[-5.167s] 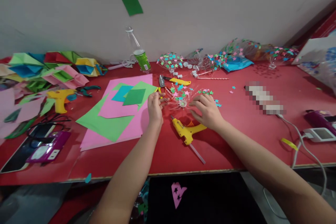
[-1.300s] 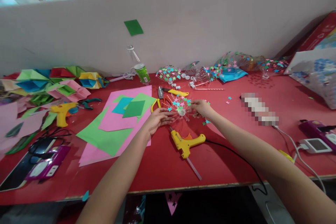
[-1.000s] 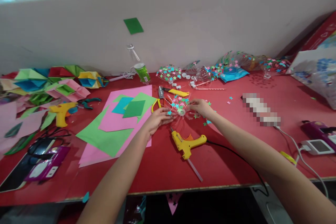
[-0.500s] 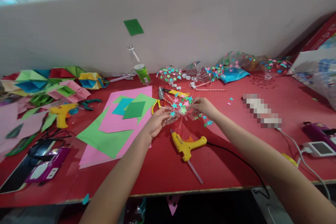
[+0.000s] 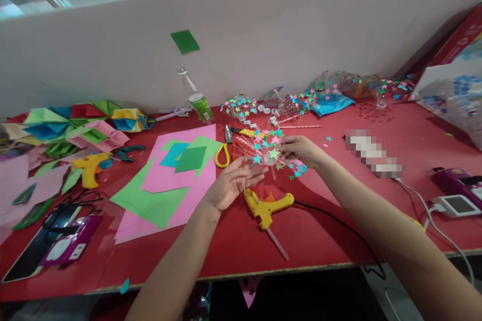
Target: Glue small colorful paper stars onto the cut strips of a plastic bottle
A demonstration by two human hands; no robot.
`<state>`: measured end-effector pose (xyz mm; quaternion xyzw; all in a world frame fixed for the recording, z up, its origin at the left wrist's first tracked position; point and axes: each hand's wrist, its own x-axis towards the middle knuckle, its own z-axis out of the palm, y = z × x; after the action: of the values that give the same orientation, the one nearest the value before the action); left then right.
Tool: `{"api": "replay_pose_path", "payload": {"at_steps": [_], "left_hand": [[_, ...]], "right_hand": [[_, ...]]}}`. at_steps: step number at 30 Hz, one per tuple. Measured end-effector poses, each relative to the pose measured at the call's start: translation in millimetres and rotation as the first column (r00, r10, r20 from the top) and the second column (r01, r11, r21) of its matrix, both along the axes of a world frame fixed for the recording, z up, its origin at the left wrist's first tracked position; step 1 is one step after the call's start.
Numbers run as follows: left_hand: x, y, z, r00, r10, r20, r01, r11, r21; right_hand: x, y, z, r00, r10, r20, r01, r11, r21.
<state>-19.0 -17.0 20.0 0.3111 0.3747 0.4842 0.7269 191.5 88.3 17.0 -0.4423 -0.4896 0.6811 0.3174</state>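
Observation:
A clear plastic piece (image 5: 269,146) dotted with pink, blue and green stars is held above the red table (image 5: 324,241). On its right side, the fingers of my right hand (image 5: 301,149) pinch it by the edge. My left hand (image 5: 235,180) lies to its left, palm turned up and fingers stretched out; the fingertips are close to the plastic, and whether they touch it is unclear. Just below both hands rests a yellow hot glue gun (image 5: 266,206) with a glue stick in its back end. Loose small stars (image 5: 299,168) lie beneath my right hand.
Pliers (image 5: 228,134), yellow-handled scissors (image 5: 222,156) and coloured paper sheets (image 5: 150,203) lie left of the hands. Behind stand a bottle (image 5: 201,105) and star-covered plastic pieces (image 5: 239,106). A black cord (image 5: 339,220) runs right. Another glue gun (image 5: 90,165) sits left.
My left hand has come away from the plastic's left edge, turning palm up with its fingers opened. The plastic has shifted slightly right and tilted in my right hand.

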Motion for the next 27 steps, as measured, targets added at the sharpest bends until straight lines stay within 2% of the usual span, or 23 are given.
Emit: {"api": "replay_pose_path", "payload": {"at_steps": [7, 21, 27], "left_hand": [[8, -7, 5.1, 0.999, -0.019, 0.026, 0.018, 0.999, 0.028], [21, -12, 10.0, 0.997, 0.017, 0.081, -0.02, 0.999, 0.045], [27, -11, 5.7, 0.995, 0.012, 0.102, -0.02, 0.997, 0.08]], "right_hand": [[6, -1, -0.8, 0.995, 0.086, -0.048, -0.089, 0.994, -0.057], [19, 6, -7.6, 0.957, 0.251, -0.147, -0.26, 0.965, -0.042], [20, 6, -15.5, 0.967, 0.218, -0.133, -0.223, 0.975, -0.019]]}}
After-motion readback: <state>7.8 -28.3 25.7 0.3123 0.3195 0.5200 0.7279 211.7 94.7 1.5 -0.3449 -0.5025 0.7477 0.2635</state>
